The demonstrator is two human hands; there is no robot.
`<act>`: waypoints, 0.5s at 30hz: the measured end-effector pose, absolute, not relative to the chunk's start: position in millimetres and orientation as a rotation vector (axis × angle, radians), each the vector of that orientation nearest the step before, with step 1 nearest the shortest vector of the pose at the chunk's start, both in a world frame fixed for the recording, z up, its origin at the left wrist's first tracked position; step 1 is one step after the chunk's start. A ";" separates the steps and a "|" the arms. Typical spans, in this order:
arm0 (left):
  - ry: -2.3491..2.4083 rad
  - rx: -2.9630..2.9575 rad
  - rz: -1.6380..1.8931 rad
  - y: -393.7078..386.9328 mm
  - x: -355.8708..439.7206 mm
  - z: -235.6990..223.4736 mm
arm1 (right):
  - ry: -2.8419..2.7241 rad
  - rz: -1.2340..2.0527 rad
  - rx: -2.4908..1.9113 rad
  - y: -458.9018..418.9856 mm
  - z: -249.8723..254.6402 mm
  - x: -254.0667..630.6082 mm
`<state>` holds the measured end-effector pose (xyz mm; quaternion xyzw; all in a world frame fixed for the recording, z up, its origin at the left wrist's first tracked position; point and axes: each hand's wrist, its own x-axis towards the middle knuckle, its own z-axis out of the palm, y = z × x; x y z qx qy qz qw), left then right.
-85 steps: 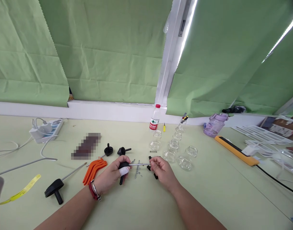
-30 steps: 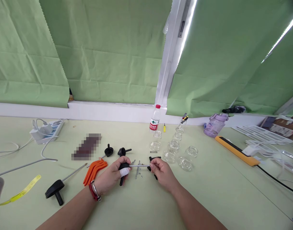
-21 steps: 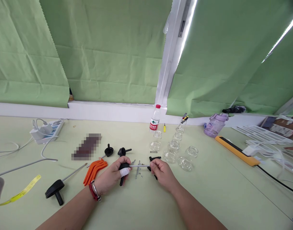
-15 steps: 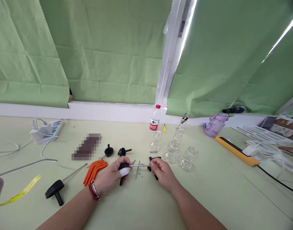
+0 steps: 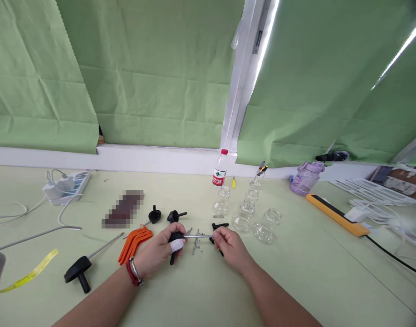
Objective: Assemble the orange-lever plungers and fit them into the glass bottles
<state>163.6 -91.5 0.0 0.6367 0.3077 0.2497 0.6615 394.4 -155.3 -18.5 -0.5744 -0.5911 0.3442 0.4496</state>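
Observation:
My left hand (image 5: 167, 245) is closed round a black cap-like part (image 5: 176, 236) that has a side peg pointing down. From this part a thin metal rod (image 5: 197, 236) runs level to the right. At its far end the thumb and fingertips of my right hand (image 5: 230, 245) pinch the rod; whether a small piece sits there is hidden. Below the rod lie several bolts and small metal bits (image 5: 196, 245). A black handle-like part (image 5: 221, 225) lies partly behind my right fingers. Beyond my left hand is another black part with a peg (image 5: 173, 215).
Orange curved pieces (image 5: 134, 244) and a black part with a rod (image 5: 79, 270) lie left. Behind are a spring (image 5: 218, 216), glass jars (image 5: 242, 220), a water bottle (image 5: 220, 170) and a yellow screwdriver (image 5: 233, 182). An orange power strip (image 5: 337, 214) lies right.
My right hand has shifted very slightly to the right along the rod's end. My left hand stays in place. At the far right edge, something blurred has moved among the white sheets.

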 end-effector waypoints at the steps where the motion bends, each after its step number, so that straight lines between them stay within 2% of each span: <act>1: 0.695 1.439 0.569 -91.4 163.8 -0.1 | -1.456 0.853 -1.420 -155.1 -19.0 394.5; 8: 0.700 1.431 0.575 -91.6 165.4 2.7 | -1.373 0.953 -1.358 -156.2 -15.7 393.8; 15: 0.705 1.437 0.565 -93.4 165.4 3.8 | -1.421 0.892 -1.404 -156.6 -14.8 393.3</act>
